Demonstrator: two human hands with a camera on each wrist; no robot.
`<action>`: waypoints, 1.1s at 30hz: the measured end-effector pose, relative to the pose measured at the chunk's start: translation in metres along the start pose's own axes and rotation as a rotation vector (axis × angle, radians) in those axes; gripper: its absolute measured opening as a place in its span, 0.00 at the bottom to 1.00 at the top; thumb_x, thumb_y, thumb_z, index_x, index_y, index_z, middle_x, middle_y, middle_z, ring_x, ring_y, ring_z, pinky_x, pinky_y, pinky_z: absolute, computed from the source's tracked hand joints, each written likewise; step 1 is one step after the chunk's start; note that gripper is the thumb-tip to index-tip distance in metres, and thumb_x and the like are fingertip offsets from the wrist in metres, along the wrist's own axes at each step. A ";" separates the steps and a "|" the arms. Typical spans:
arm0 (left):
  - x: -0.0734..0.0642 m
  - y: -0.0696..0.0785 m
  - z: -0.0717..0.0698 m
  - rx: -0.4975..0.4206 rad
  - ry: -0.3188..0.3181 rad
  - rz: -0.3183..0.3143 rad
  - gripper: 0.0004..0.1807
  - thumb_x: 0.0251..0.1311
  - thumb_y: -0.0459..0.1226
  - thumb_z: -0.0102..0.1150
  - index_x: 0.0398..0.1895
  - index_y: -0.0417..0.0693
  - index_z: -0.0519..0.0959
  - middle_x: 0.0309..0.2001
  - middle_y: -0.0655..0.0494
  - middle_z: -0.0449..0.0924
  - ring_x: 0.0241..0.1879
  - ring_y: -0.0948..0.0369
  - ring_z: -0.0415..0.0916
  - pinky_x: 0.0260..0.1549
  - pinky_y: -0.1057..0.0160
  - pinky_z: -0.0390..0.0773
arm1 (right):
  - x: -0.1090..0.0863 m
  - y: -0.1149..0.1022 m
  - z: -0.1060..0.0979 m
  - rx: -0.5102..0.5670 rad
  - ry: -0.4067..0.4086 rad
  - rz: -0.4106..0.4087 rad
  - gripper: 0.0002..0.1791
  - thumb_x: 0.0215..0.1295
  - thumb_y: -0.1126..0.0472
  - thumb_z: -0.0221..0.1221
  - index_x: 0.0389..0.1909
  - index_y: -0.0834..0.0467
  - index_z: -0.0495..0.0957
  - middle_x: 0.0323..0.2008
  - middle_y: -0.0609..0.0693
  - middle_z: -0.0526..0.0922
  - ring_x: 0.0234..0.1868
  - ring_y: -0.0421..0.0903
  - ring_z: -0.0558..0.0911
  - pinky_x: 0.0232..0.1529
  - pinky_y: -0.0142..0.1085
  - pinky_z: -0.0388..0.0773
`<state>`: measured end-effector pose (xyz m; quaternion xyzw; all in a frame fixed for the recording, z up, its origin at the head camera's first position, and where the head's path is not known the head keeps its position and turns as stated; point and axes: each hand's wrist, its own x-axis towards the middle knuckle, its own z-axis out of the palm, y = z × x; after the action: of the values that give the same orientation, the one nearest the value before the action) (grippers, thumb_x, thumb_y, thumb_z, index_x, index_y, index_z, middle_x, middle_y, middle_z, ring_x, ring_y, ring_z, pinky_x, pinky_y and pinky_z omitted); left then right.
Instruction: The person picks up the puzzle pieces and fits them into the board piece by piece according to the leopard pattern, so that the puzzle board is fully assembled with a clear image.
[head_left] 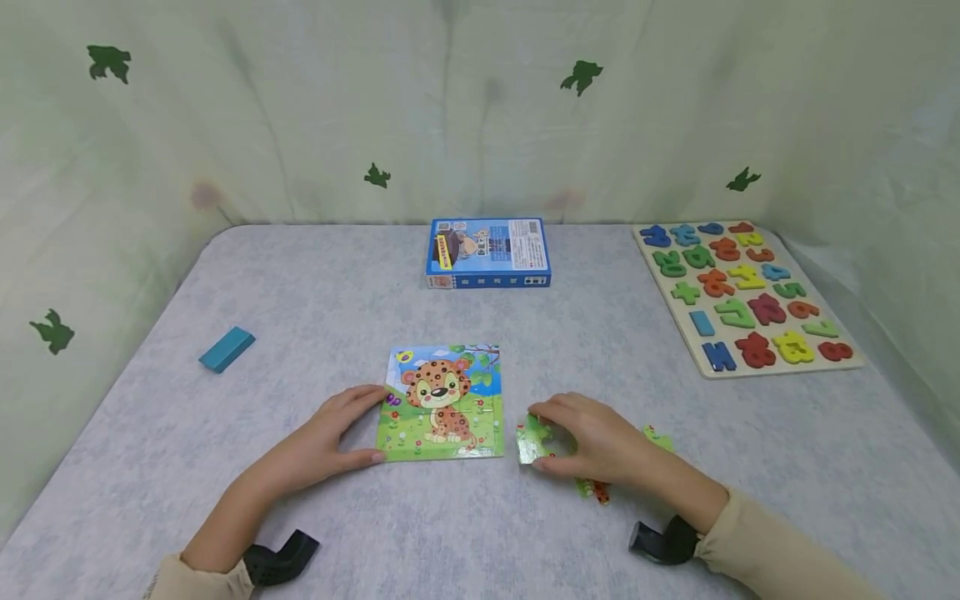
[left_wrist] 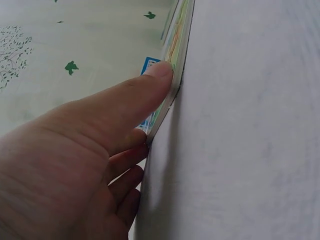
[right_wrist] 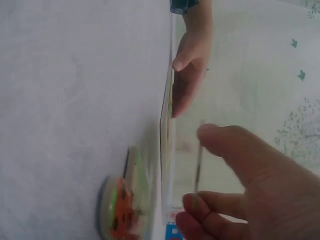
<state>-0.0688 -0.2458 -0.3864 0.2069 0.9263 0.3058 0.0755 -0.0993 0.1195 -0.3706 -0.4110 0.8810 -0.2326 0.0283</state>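
Observation:
A puzzle board (head_left: 480, 429) with a spotted leopard cub on grass lies flat at the middle front of the table. My left hand (head_left: 318, 437) rests at its left edge, thumb by the near corner and fingers higher up, all fairly straight. Just right of the board, my right hand (head_left: 600, 437) pinches a green jigsaw piece (head_left: 527, 442) between thumb and fingers. The right wrist view shows this piece (right_wrist: 199, 170) edge-on, raised off the table. Beneath the right hand lie more pieces, one with orange spots (head_left: 602, 492), another green (head_left: 658, 437), both partly hidden.
A blue box (head_left: 491, 254) stands at the back middle. On the right lies a wooden board (head_left: 678, 321) of colourful number and letter-like shapes. A teal block (head_left: 227, 349) sits at the left. Behind the table hangs a pale curtain (head_left: 480, 108).

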 end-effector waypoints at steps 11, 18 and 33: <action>0.000 -0.002 -0.001 -0.025 -0.003 0.013 0.43 0.49 0.52 0.62 0.66 0.45 0.58 0.63 0.46 0.56 0.62 0.47 0.50 0.56 0.43 0.54 | 0.043 -0.046 -0.005 0.155 0.221 -0.162 0.32 0.49 0.50 0.66 0.54 0.61 0.72 0.41 0.45 0.74 0.43 0.38 0.71 0.41 0.32 0.72; -0.001 -0.002 -0.001 -0.021 0.007 0.021 0.42 0.49 0.52 0.62 0.66 0.46 0.59 0.63 0.47 0.56 0.62 0.47 0.51 0.55 0.43 0.55 | 0.076 -0.064 0.019 0.141 0.226 -0.137 0.33 0.48 0.48 0.65 0.54 0.60 0.72 0.43 0.46 0.75 0.43 0.39 0.71 0.42 0.31 0.71; -0.001 -0.003 0.001 -0.014 0.013 0.032 0.42 0.50 0.52 0.62 0.66 0.46 0.58 0.63 0.48 0.56 0.62 0.47 0.51 0.55 0.42 0.55 | 0.106 -0.057 0.058 0.015 -0.018 0.010 0.32 0.50 0.42 0.63 0.54 0.56 0.74 0.43 0.46 0.76 0.44 0.39 0.72 0.47 0.38 0.65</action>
<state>-0.0691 -0.2482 -0.3888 0.2193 0.9211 0.3149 0.0661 -0.1143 -0.0128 -0.3826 -0.4085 0.8809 -0.2354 0.0407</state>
